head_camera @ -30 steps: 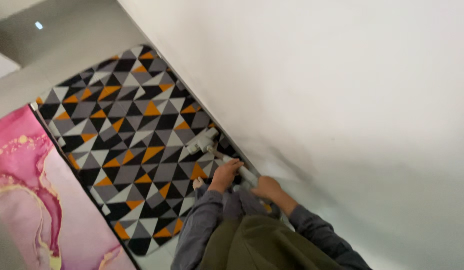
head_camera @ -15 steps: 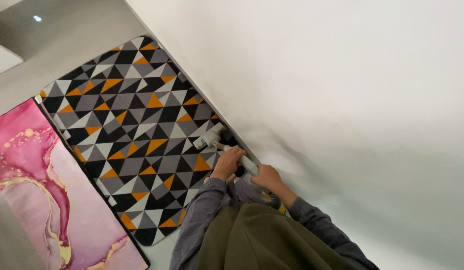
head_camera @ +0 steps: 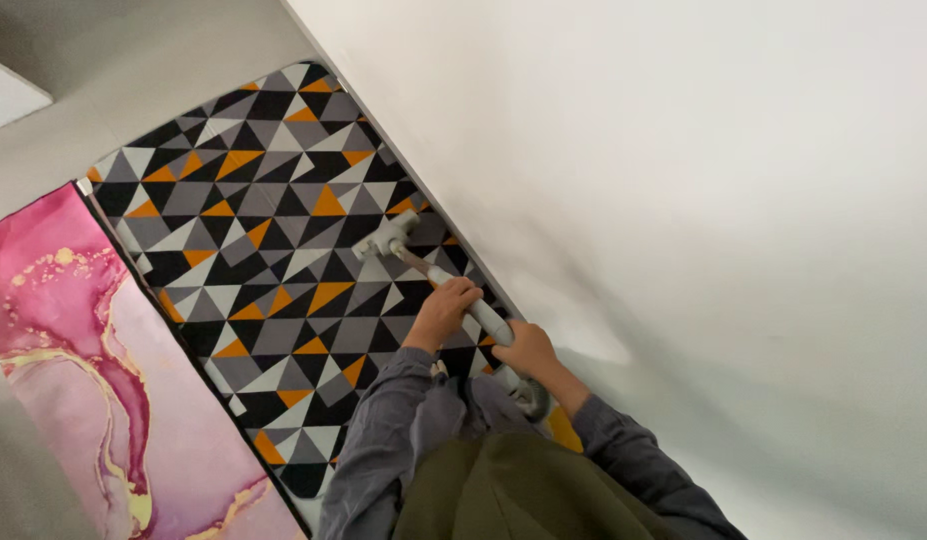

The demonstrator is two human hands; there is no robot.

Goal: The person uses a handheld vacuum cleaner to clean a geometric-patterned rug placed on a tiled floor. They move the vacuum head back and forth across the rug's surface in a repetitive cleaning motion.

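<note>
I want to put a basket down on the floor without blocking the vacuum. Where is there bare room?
Free: the far end of the triangle-patterned rug, beyond the vacuum head, and the pink marbled mat beside it. Crowded: the rug's wall-side near end, where left hand and right hand grip the vacuum wand.

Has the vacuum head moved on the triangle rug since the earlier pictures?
Yes. The vacuum head has slid farther out along the triangle rug, away from the person, staying near the white wall. Both hands, left and right, grip its tube.

A home: patterned rug (head_camera: 263,230), pink mat (head_camera: 63,350), white wall (head_camera: 683,200).
</note>
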